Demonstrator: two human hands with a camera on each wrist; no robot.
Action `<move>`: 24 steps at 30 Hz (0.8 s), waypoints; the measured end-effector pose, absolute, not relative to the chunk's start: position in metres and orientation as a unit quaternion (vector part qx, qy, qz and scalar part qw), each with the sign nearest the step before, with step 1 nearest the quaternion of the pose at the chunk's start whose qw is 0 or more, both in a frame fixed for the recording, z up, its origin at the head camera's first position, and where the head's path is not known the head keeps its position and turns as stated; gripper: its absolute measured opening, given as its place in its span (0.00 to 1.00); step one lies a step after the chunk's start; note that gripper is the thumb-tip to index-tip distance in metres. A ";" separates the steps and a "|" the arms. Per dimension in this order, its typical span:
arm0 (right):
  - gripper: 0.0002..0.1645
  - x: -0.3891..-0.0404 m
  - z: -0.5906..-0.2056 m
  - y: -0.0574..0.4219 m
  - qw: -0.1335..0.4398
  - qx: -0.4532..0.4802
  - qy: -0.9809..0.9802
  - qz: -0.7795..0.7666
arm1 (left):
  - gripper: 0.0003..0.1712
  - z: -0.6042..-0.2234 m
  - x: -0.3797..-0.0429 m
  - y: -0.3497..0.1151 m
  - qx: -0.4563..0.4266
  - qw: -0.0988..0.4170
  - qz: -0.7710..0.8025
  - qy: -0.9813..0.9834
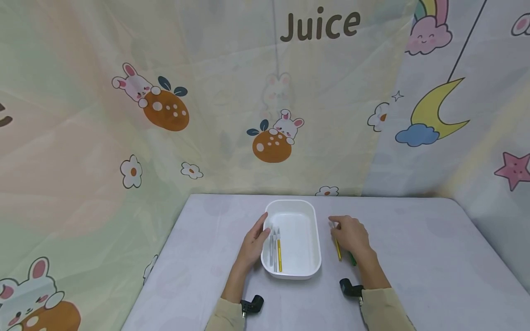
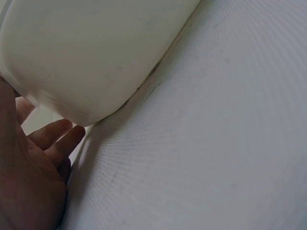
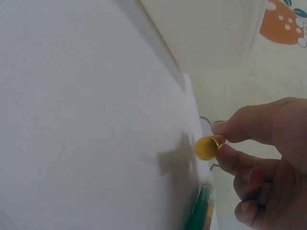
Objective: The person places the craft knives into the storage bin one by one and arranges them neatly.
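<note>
A white tray (image 1: 293, 270) lies lengthwise on the table. My left hand (image 1: 250, 248) grips its left rim, thumb over the edge; in the left wrist view the fingers (image 2: 61, 139) bend round the tray's corner. Several slim pen-shaped tools, silver ones and a yellow one (image 1: 279, 255), lie along the tray's left side with pale tips pointing away. To the right of the tray, my right hand (image 1: 352, 233) pinches another yellow pen-shaped tool (image 3: 207, 148) between thumb and fingers, above the tabletop. Its round end faces the right wrist camera.
Below my right hand a green pen-shaped tool (image 3: 197, 213) with a clear end lies on the white-covered table (image 1: 430, 257), beside an orange-tan one (image 3: 209, 215). A printed curtain (image 1: 223, 101) hangs behind the table's back edge.
</note>
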State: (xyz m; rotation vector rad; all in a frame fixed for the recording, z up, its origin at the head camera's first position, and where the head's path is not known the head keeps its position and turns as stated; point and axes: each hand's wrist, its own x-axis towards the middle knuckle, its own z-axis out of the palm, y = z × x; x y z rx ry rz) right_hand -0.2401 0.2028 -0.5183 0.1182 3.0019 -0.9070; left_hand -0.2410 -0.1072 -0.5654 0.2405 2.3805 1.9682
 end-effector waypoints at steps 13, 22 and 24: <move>0.26 -0.241 -0.515 0.198 -0.071 0.020 0.925 -0.373 | 0.30 -0.565 -0.241 -0.107 0.076 0.020 0.628 0.775; 0.26 -0.241 -0.512 0.189 -0.102 0.018 0.912 -0.397 | 0.30 -0.566 -0.241 -0.107 0.075 0.023 0.630 0.772; 0.26 -0.240 -0.511 0.187 -0.104 0.017 0.911 -0.400 | 0.30 -0.566 -0.241 -0.108 0.077 0.024 0.632 0.771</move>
